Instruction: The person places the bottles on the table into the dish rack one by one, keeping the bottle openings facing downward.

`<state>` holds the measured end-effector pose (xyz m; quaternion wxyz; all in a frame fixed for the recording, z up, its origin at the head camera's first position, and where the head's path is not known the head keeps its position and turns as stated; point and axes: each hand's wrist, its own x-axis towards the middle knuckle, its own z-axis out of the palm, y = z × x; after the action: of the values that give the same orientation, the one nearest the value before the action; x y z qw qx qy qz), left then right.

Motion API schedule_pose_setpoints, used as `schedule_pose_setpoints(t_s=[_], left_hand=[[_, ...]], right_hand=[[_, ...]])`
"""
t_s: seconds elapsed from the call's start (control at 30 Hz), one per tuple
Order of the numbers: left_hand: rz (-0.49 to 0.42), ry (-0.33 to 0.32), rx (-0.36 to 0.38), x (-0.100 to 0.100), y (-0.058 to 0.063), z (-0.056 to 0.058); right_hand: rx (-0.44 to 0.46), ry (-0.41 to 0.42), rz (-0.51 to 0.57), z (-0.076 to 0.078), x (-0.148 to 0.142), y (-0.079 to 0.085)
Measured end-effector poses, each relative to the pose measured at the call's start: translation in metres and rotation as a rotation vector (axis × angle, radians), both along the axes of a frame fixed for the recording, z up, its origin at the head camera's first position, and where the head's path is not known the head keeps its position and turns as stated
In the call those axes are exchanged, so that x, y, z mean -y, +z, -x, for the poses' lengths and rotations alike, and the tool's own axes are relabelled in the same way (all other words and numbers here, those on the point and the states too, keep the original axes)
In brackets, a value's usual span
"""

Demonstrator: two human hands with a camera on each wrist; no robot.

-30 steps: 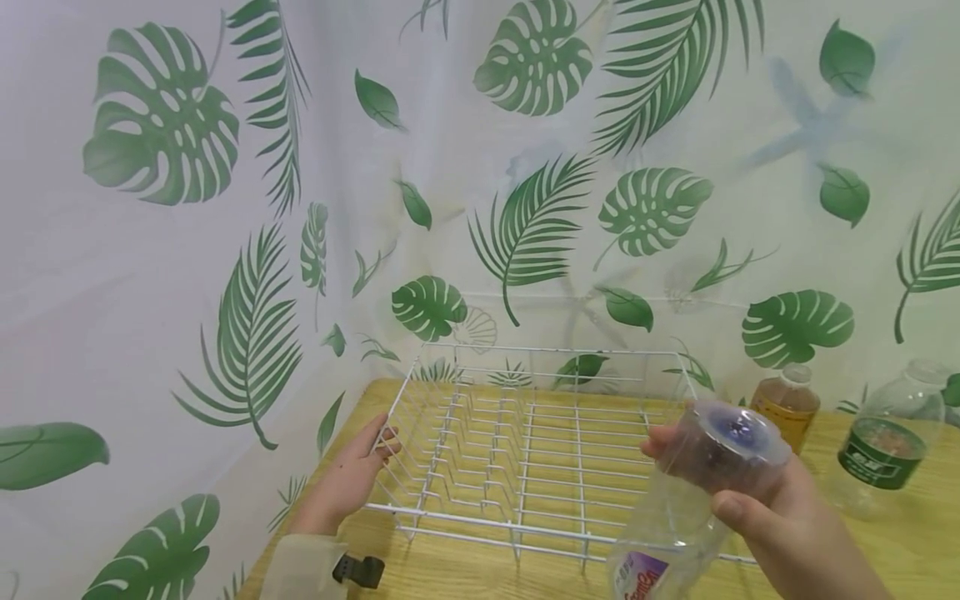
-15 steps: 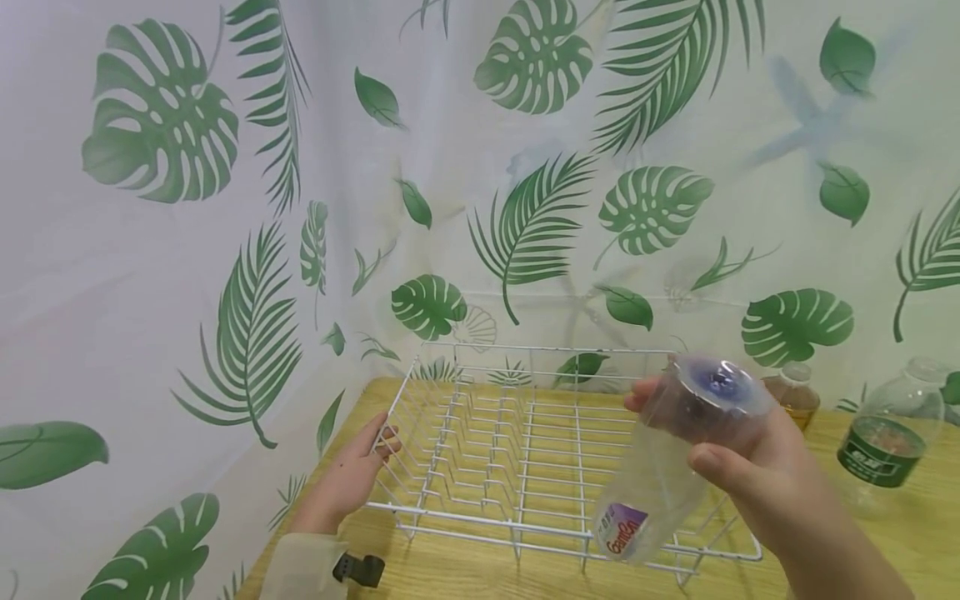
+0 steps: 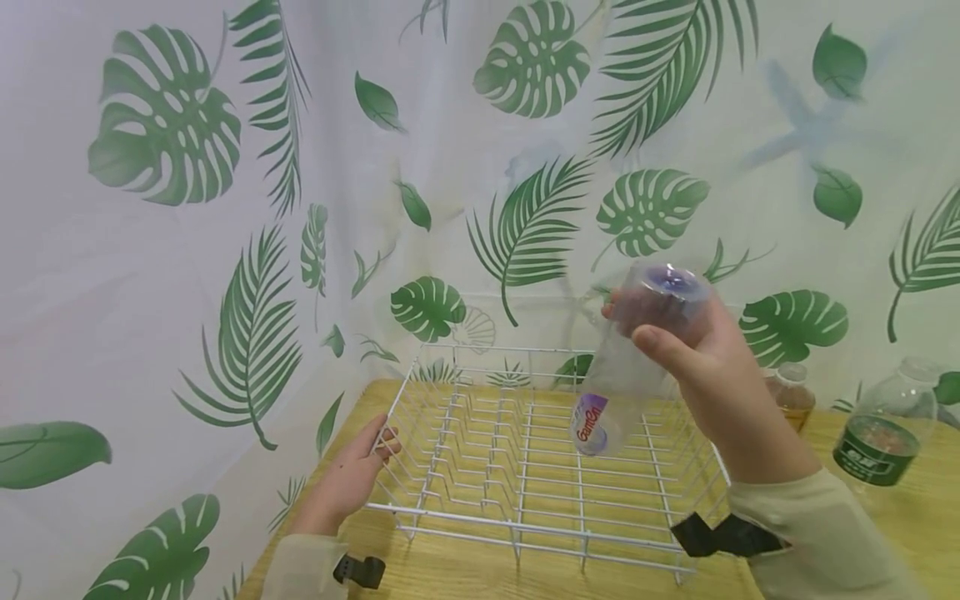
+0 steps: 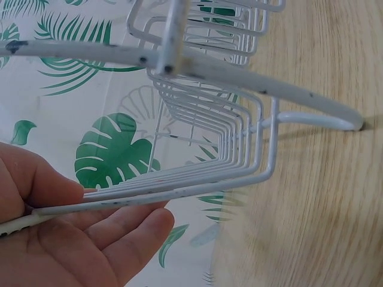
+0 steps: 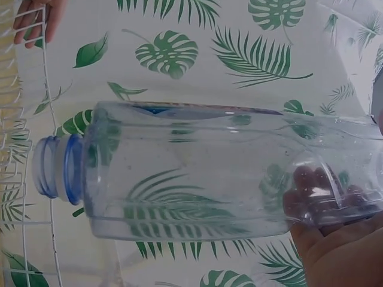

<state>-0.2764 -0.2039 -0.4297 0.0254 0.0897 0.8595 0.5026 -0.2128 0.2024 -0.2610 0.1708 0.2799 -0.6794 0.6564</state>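
Observation:
A white wire dish rack (image 3: 517, 526) stands on the wooden table. My left hand (image 3: 352, 475) grips the rack's left side; in the left wrist view the thumb lies above a rack wire (image 4: 149, 197) and the fingers pass below it. My right hand (image 3: 720, 383) holds a clear plastic bottle (image 3: 622, 367) by its base end, tilted upside down over the rack's right half. A purple and white label shows near the bottle's lower part. The right wrist view shows its capless neck, with a blue ring, pointing toward the rack. Whether the neck touches any wire I cannot tell.
Right of the rack stand a bottle with amber contents (image 3: 791, 400) and a clear bottle with a green label (image 3: 876, 450). Leaf-printed sheeting (image 3: 420, 200) hangs close behind and left of the table (image 3: 442, 579).
My right hand has lifted the plastic bottle up and moved it left, from the rack's front right corner to over its interior. The left hand and the rack have stayed put.

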Motion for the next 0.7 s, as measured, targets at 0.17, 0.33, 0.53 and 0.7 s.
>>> schedule_pose_setpoints(t_s=[0.17, 0.33, 0.53, 0.7], left_hand=[[0.008, 0.003, 0.003, 0.002, 0.001, 0.000], [0.005, -0.002, 0.012, 0.003, 0.003, 0.001], [-0.023, -0.016, 0.007, 0.003, 0.001, 0.001], [-0.035, -0.021, 0.013, 0.002, -0.001, 0.002]], right_hand=[[-0.013, -0.045, -0.013, 0.036, 0.009, 0.004], [0.059, -0.104, -0.040, 0.070, 0.017, -0.001], [0.185, -0.228, -0.155, 0.105, 0.024, -0.008], [0.262, -0.260, -0.169, 0.125, 0.026, -0.011]])
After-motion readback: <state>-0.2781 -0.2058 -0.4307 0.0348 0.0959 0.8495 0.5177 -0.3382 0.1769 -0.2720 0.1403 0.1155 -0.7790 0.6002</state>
